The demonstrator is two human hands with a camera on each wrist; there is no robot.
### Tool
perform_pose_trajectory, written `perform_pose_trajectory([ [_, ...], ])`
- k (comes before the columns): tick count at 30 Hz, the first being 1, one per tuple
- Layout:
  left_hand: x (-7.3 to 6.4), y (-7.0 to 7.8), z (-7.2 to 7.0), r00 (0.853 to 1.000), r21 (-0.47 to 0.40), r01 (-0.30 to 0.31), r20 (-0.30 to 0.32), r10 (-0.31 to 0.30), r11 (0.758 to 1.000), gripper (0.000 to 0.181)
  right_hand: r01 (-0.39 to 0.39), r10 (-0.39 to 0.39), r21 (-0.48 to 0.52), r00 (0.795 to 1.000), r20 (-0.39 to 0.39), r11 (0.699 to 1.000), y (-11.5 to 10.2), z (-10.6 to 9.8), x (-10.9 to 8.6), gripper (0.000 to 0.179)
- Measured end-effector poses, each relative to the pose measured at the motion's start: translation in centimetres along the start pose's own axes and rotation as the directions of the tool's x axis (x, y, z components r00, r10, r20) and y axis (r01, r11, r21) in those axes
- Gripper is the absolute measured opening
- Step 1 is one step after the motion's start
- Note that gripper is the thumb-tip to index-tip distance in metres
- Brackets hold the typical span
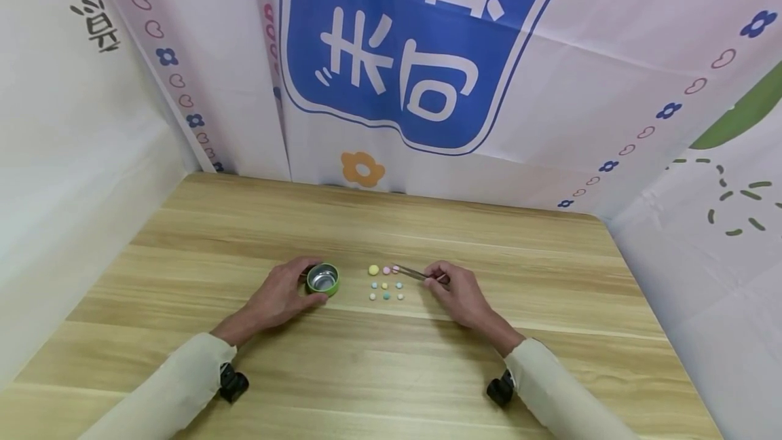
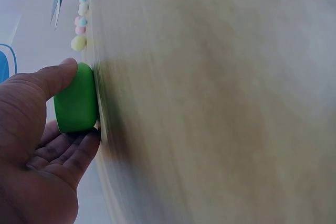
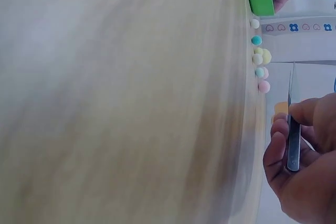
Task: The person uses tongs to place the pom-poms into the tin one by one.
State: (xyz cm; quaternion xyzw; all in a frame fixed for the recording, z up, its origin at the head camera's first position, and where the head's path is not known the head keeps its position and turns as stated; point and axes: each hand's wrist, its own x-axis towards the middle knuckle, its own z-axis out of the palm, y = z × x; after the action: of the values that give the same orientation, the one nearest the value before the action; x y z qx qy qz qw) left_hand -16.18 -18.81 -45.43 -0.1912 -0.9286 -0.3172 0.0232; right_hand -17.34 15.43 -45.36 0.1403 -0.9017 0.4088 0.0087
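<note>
One wooden table (image 1: 366,372) spreads beneath both hands. The left hand (image 1: 277,297) has thumb and fingers clamped round a green cup (image 2: 79,100) — mouth up, silvery bottom showing. The right hand (image 1: 462,295) pinches tweezers (image 3: 294,142), their long axis running sideways, slender tips pointing out past its fingers toward the cup. Nine small balls (image 1: 385,286) lie between the two hands' fingers — three rows of three.

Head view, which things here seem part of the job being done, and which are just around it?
Likely part of the job:
- green bowl, held by the left hand
- tweezers, held by the right hand
- nine small coloured balls

Just around it:
- wooden table, as work surface
- printed cloth behind
</note>
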Motion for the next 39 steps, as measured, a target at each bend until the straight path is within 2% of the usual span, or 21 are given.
perform_pose_trajectory([
  [28, -0.1, -0.1, -0.2, 1.0, -0.015, -0.008, 0.003, 0.008, 1.0, 0.062, -0.032, 0.031, 0.059, 0.999, 0.021, 0.998, -0.8, 1.6, 1.7, 0.006],
  [39, -0.1, -0.1, -0.1, 1.0, -0.036, -0.009, 0.004, 0.009, 0.999, 0.063, -0.024, 0.024, -0.008, 1.0, 0.007, 1.0, -1.2, 1.9, 1.8, 0.007],
])
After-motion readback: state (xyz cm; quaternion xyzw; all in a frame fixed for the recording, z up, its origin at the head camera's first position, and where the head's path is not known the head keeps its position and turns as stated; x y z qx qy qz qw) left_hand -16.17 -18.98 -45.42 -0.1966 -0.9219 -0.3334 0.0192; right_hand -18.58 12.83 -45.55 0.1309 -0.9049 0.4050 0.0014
